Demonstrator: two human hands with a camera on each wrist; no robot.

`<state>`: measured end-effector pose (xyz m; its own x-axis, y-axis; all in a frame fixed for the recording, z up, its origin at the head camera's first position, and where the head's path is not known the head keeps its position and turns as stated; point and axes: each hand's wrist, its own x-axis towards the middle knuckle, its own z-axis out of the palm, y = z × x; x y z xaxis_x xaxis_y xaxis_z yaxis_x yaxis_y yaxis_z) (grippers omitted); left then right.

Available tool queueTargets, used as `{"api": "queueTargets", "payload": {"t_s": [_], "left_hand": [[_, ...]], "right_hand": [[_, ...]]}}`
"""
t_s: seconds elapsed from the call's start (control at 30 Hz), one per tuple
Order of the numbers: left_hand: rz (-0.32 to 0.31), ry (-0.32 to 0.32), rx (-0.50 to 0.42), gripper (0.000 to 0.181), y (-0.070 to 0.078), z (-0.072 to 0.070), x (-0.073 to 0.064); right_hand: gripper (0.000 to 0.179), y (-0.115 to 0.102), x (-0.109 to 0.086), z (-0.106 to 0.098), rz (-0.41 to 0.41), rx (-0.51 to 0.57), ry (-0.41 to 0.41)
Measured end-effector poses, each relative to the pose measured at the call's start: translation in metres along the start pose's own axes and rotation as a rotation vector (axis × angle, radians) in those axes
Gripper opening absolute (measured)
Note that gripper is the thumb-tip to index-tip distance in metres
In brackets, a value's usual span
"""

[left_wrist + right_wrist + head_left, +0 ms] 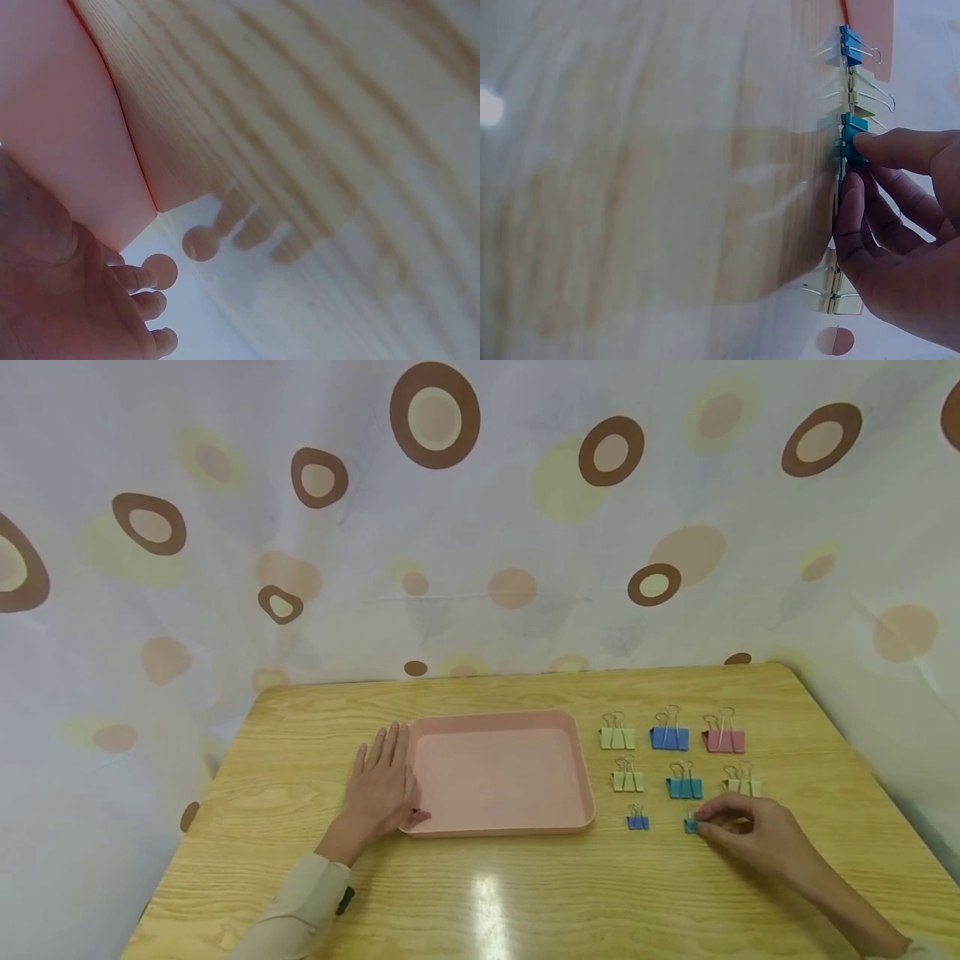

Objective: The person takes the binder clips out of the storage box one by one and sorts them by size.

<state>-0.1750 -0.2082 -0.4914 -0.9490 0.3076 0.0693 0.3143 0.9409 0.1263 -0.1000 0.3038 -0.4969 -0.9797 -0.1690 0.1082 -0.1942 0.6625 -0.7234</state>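
Note:
With thumb and fingers, my right hand (757, 835) pinches a small teal binder clip (691, 825) low over the wooden table, at the front of a group of clips. The right wrist view shows the thumb on the teal clip's (853, 139) side. To its left stands a small blue-purple binder clip (637, 822); just behind the fingers is a pale yellow one (742, 786), partly covered. My left hand (378, 789) lies along the left side of a pink rectangular tray (498, 832), fingers straight and thumb over its rim. That tray holds nothing.
Behind the right hand, larger binder clips stand in rows: a teal one (684, 787), a blue one (670, 737), a red one (724, 741) and yellow ones (617, 737). A patterned cloth (480, 635) hangs at the back edge of the wooden table (420, 893).

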Motion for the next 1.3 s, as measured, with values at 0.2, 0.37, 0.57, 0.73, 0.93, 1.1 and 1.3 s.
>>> {"api": "queueTargets", "payload": {"t_s": [0.2,0.37,0.57,0.73,0.93,1.1,1.3], "left_hand": [[0.004,0.010,0.010,0.063,0.000,0.001,0.001],[-0.005,0.006,0.009,0.063,0.000,0.000,0.000],[0.003,0.008,0.011,0.064,0.001,0.001,0.001],[0.006,0.016,0.009,0.064,0.001,0.002,0.001],[0.006,0.003,0.016,0.065,0.002,-0.001,0.002],[0.016,-0.004,0.022,0.064,0.002,-0.001,0.001],[0.010,0.010,0.015,0.064,0.000,0.000,0.001]], "right_hand": [[0.008,0.004,0.000,0.000,-0.013,-0.027,-0.011],[0.010,0.004,0.001,-0.001,0.001,-0.047,-0.036],[0.012,-0.002,0.000,-0.003,0.029,-0.059,0.015],[0.017,-0.018,0.000,0.000,-0.094,-0.042,0.153],[0.020,-0.041,0.006,0.009,-0.169,0.067,0.141],[0.017,-0.057,0.016,0.023,-0.164,0.130,0.083],[0.015,-0.080,0.031,0.042,-0.231,0.229,0.039]]}}
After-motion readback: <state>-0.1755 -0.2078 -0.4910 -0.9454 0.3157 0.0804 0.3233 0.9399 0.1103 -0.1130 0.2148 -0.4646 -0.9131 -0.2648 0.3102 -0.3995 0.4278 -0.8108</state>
